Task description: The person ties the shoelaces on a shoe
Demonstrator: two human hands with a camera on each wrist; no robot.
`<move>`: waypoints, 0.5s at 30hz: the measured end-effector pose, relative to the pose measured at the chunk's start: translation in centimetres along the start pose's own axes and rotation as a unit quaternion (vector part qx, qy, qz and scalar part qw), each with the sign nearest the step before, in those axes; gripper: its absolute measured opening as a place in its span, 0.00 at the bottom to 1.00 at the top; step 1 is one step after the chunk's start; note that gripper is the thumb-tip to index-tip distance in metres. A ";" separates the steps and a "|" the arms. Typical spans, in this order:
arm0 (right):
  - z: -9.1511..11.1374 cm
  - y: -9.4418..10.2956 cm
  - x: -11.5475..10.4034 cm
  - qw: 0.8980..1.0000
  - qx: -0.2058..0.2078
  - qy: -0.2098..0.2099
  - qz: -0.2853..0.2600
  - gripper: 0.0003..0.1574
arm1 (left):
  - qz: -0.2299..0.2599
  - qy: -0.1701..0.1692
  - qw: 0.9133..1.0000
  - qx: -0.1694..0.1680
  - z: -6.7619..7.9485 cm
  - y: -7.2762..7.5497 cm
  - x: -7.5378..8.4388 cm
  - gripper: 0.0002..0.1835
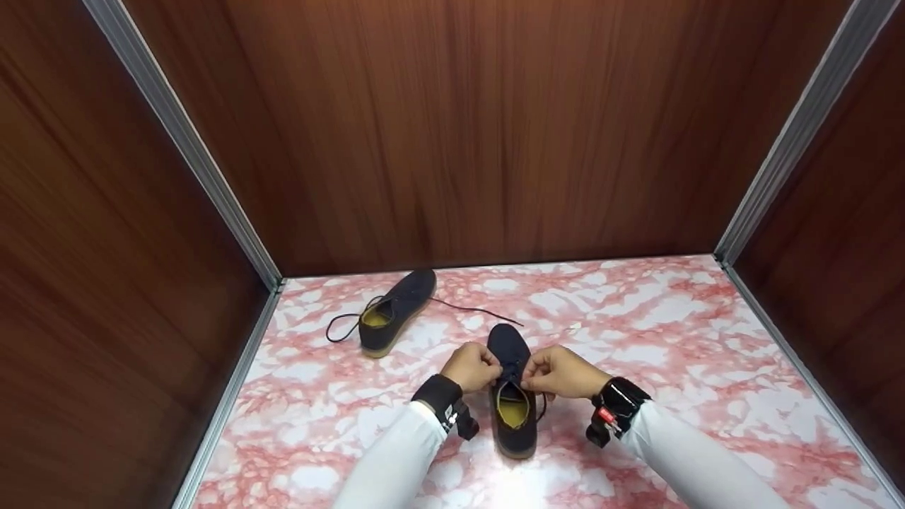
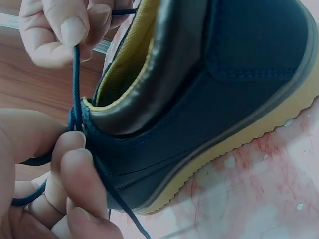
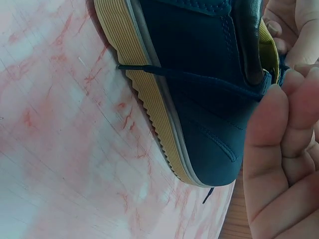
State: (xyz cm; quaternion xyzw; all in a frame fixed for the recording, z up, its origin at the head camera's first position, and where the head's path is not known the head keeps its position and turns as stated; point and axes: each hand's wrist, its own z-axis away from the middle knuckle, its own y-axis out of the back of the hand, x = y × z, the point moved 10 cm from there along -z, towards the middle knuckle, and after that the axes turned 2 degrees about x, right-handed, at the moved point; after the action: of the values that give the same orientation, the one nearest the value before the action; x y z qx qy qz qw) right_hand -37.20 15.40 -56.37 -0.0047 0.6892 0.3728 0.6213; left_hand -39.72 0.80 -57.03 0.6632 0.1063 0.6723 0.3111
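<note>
A dark navy lace-up shoe (image 1: 508, 341) with a yellow lining and ridged tan sole stands upright on the surface, toe pointing away from me. My left hand (image 1: 472, 366) is at the left of its lacing, and my right hand (image 1: 562, 372) is at the right. In the left wrist view, the thumb and fingertips of my left hand (image 2: 75, 184) pinch the dark shoelace (image 2: 76, 84) close to the top eyelets, with loops of it passing among the fingers. Above, my right hand pinches a taut strand. A loose lace end (image 3: 133, 67) hangs over the shoe's side in the right wrist view.
A second matching shoe (image 1: 417, 290) stands farther back on the left, one lace (image 1: 481, 309) trailing right and another looping left. Red-and-white marbled surface (image 1: 657, 424) lies beneath both. Wood-grain panels (image 1: 495, 141) with metal corner strips enclose the back and sides.
</note>
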 end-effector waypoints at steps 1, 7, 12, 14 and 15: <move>0.0 0.1 0.0 1.000 0.002 0.000 0.006 0.06 | 0.003 0.003 1.000 -0.003 0.0 -0.1 -0.1 0.05; 0.0 0.6 0.0 1.000 0.010 0.005 0.020 0.07 | 0.012 0.009 1.000 -0.013 -0.1 -0.3 -0.3 0.06; 0.2 1.0 0.2 1.000 0.009 0.007 0.028 0.04 | 0.020 0.007 1.000 -0.016 0.0 -0.4 -0.3 0.06; 0.3 1.1 0.4 0.999 0.009 0.003 0.035 0.04 | 0.022 0.006 1.000 -0.016 0.1 -0.4 -0.3 0.06; 0.4 1.2 0.5 0.999 0.010 0.001 0.038 0.03 | 0.022 0.006 1.000 -0.017 0.1 -0.5 -0.3 0.06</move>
State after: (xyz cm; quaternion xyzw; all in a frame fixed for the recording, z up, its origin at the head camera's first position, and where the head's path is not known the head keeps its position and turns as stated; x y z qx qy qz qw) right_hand -37.56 16.67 -56.19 0.0274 0.6933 0.3896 0.6056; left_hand -39.57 0.98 -57.50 0.6565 0.0819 0.6845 0.3063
